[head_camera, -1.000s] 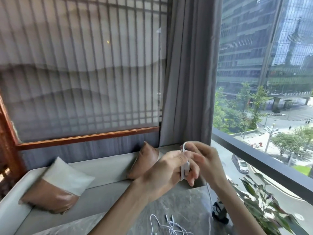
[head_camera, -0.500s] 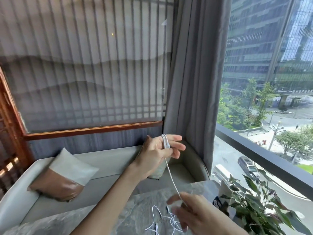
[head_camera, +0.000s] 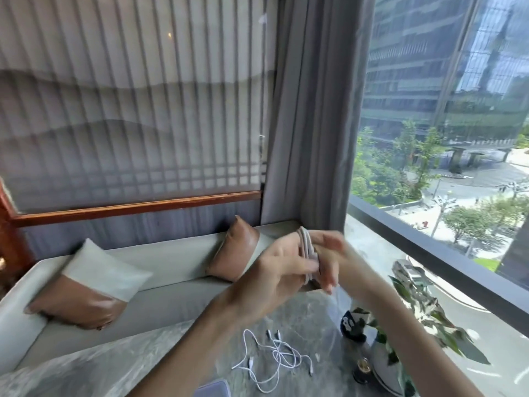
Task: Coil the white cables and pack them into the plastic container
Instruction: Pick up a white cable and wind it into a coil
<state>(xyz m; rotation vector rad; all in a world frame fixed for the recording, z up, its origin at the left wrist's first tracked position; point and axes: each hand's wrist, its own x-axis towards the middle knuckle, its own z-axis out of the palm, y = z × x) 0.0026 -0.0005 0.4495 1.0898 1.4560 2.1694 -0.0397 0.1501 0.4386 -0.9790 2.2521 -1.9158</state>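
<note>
Marble surface (head_camera: 312,325) carries loose white cables (head_camera: 274,356). Above it, my left grip (head_camera: 274,270) holds a wound cable coil (head_camera: 305,247); right grip (head_camera: 329,253) blurred alongside, closure cannot be told.

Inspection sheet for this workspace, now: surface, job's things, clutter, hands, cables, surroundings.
Surface: grey stone-look table.
Job's things: coiled white cable wound round the left fingers; pale plastic corner at the bottom edge, possibly the container.
Clutter: potted plant; small dark object beside it.
Hands: left hand holds the coil; right hand blurred against it, grip unclear.
Cables: loose white cables tangled on the table, uncoiled.
Surroundings: bench with two cushions; grey curtain; window on the right.
</note>
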